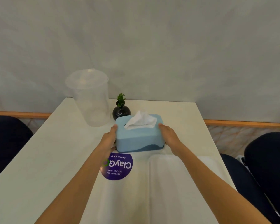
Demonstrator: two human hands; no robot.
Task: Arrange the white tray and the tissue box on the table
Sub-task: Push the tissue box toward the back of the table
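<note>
A light blue tissue box (pixel 138 136) with a white tissue sticking out of its top stands on the white table (pixel 55 159), past the middle. My left hand (pixel 109 139) presses flat against its left side and my right hand (pixel 169 136) against its right side, so both hands grip the box between them. The white tray (pixel 168 183) lies flat on the near right part of the table, just in front of the box, partly under my right forearm.
A clear plastic cup with a lid (pixel 90 97) stands at the far left. Behind the box is a small plant in a black round vase (pixel 121 110). A purple round sticker (pixel 118 167) lies near my left wrist. Dark chairs (pixel 265 167) flank the table.
</note>
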